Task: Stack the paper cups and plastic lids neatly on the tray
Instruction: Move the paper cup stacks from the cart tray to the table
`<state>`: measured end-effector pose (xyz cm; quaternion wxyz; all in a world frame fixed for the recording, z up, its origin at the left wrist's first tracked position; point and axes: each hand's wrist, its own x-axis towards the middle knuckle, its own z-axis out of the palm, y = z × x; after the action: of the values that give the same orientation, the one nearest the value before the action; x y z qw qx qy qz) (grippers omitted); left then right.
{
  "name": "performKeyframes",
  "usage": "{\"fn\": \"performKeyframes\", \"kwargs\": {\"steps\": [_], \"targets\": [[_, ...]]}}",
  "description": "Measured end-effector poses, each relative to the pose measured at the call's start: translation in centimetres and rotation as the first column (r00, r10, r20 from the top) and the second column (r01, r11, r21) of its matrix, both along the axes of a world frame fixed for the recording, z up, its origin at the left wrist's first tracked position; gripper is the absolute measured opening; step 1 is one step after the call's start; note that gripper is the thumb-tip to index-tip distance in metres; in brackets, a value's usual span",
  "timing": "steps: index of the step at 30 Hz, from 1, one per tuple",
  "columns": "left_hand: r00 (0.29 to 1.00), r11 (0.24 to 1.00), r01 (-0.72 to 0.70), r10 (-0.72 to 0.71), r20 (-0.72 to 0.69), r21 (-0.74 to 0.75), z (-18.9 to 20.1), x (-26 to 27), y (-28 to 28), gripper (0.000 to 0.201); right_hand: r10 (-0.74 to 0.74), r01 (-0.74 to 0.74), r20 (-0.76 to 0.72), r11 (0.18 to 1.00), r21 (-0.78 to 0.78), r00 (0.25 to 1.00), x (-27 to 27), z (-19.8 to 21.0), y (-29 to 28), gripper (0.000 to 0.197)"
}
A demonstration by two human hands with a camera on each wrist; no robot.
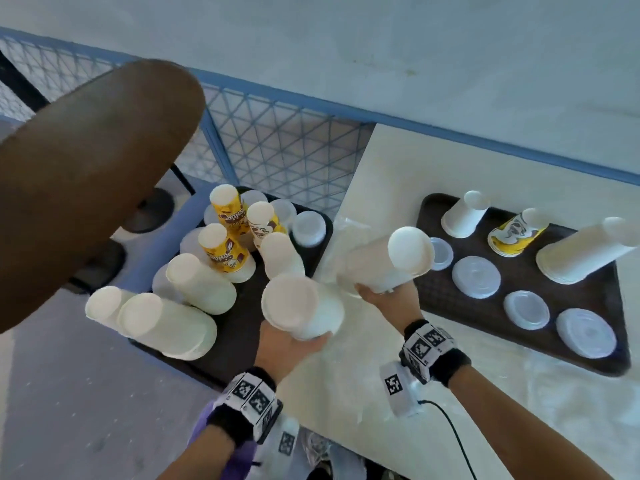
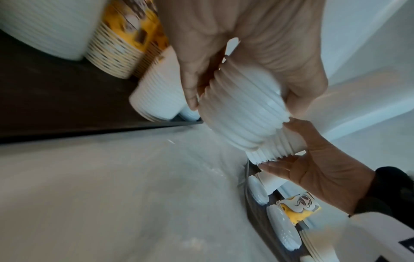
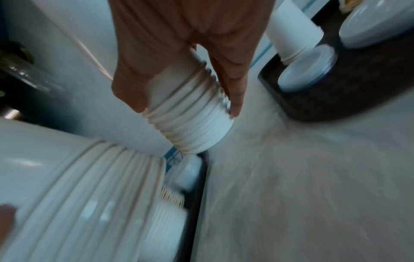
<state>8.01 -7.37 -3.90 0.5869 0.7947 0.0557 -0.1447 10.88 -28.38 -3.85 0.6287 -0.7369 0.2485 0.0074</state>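
Observation:
My left hand (image 1: 292, 342) grips a stack of white paper cups (image 1: 301, 304) by its rims, bottoms toward me, over the gap between the two trays. Close to its right, my right hand (image 1: 379, 294) grips a second white cup stack (image 1: 391, 259). In the left wrist view the thumb and fingers (image 2: 190, 92) curl round the ribbed rims of the stack (image 2: 241, 115). The right wrist view has the right hand (image 3: 188, 109) wrapped round its stack (image 3: 192, 124). The dark right tray (image 1: 512, 282) holds white cup stacks (image 1: 585, 254), a yellow printed stack (image 1: 516, 235) and several plastic lid piles (image 1: 476, 277).
A dark left tray (image 1: 242, 327) sits lower, crowded with white cup stacks (image 1: 166, 323), yellow printed stacks (image 1: 221, 247) and lids. A blue mesh fence (image 1: 277, 143) runs behind. A large blurred brown shape (image 1: 97, 174) covers the upper left. A black cable (image 1: 453, 434) trails from my right wrist.

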Motion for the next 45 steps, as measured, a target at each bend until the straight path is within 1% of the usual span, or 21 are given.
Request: {"fn": "performKeyframes", "kwargs": {"steps": [1,2,3,4,6,7,8,11,14,18,22,25,28,32,34,36,39,40,42,44,45], "targets": [[1.0,1.0,0.008,-0.008,0.022,-0.001,0.6,1.3,-1.8,0.06,-0.008,0.009,0.008,0.998,-0.067,1.0,1.1,0.2,-1.3,0.078],[0.998,1.0,0.007,-0.007,0.055,-0.007,1.2,2.6,-3.5,0.056,-0.02,0.021,0.016,0.994,-0.109,1.0,2.2,0.4,-2.6,0.082],[0.995,1.0,0.011,-0.01,0.095,-0.008,1.5,3.9,-5.1,0.057,-0.032,0.035,0.028,0.99,-0.133,0.999,3.5,0.6,-3.7,0.081],[0.994,1.0,0.018,-0.018,0.106,-0.005,1.5,5.2,-6.7,0.061,-0.041,0.046,0.034,0.986,-0.161,0.999,4.8,0.9,-4.9,0.078],[0.996,1.0,0.02,-0.022,0.088,0.023,0.5,8.0,-9.4,0.087,-0.071,0.079,0.047,0.975,-0.208,0.996,7.4,1.4,-7.2,0.08],[0.998,1.0,0.007,-0.009,0.069,0.031,0.0,9.4,-10.6,0.095,-0.087,0.096,0.049,0.972,-0.214,0.995,8.7,1.5,-8.1,0.082],[0.999,0.999,-0.011,0.009,0.044,0.043,-0.4,10.7,-11.6,0.097,-0.102,0.11,0.049,0.971,-0.213,0.994,9.9,1.5,-8.8,0.084],[0.997,0.996,-0.055,0.052,0.051,0.07,-1.4,14.2,-14.3,0.088,-0.12,0.119,0.012,0.971,-0.209,0.993,12.8,0.9,-10.4,0.082],[0.993,0.988,-0.114,0.11,0.045,0.099,-2.2,16.8,-15.9,0.088,-0.104,0.087,-0.068,0.973,-0.216,0.992,15.1,-0.2,-11.1,0.078],[0.987,0.98,-0.163,0.162,0.011,0.117,-2.8,18.7,-17.2,0.091,-0.101,0.071,-0.138,0.975,-0.211,0.985,16.8,-1.9,-11.3,0.08],[0.986,0.978,-0.164,0.166,-0.008,0.127,-3.9,19.4,-17.9,0.087,-0.119,0.082,-0.155,0.97,-0.229,0.981,17.9,-2.6,-11.3,0.083],[0.987,0.977,-0.16,0.162,-0.003,0.137,-4.8,19.3,-17.7,0.087,-0.122,0.072,-0.181,0.963,-0.261,0.976,18.0,-3.1,-11.0,0.082],[0.989,0.982,-0.149,0.148,0.023,0.117,-5.6,19.2,-17.4,0.092,-0.114,0.059,-0.189,0.961,-0.271,0.975,18.0,-3.2,-10.9,0.082],[0.993,0.99,-0.077,0.065,0.1,0.122,-6.0,18.3,-16.6,0.099,-0.104,0.06,-0.179,0.97,-0.237,0.978,17.1,-3.4,-11.1,0.09],[0.989,0.991,-0.05,0.032,0.145,0.12,-5.9,17.0,-15.7,0.096,-0.13,0.091,-0.159,0.968,-0.232,0.979,15.5,-3.6,-11.0,0.093],[0.989,0.992,-0.032,0.013,0.149,0.123,-5.3,15.0,-14.7,0.089,-0.174,0.141,-0.114,0.958,-0.252,0.978,13.2,-4.0,-10.4,0.085],[0.988,0.989,-0.012,-0.011,0.155,0.147,-4.5,11.3,-12.0,0.068,-0.184,0.157,-0.064,0.942,-0.295,0.981,8.6,-4.5,-7.9,0.06],[0.984,0.989,-0.012,-0.014,0.175,0.149,-4.4,10.1,-10.8,0.058,-0.147,0.122,-0.057,0.943,-0.309,0.988,7.2,-4.7,-6.6,0.051],[0.983,0.987,-0.027,-0.003,0.186,0.157,-4.2,7.7,-7.9,0.04,-0.006,-0.004,-0.031,0.949,-0.314,0.999,4.9,-4.7,-3.2,0.037],[0.985,0.985,-0.086,0.062,0.159,0.151,-4.2,5.4,-4.6,0.031,0.153,-0.141,0.019,0.947,-0.288,0.988,3.6,-4.5,0.5,0.035],[0.984,0.98,-0.133,0.113,0.139,0.146,-4.2,4.2,-3.0,0.03,0.219,-0.197,0.045,0.937,-0.289,0.975,3.3,-4.2,2.3,0.039]]}}
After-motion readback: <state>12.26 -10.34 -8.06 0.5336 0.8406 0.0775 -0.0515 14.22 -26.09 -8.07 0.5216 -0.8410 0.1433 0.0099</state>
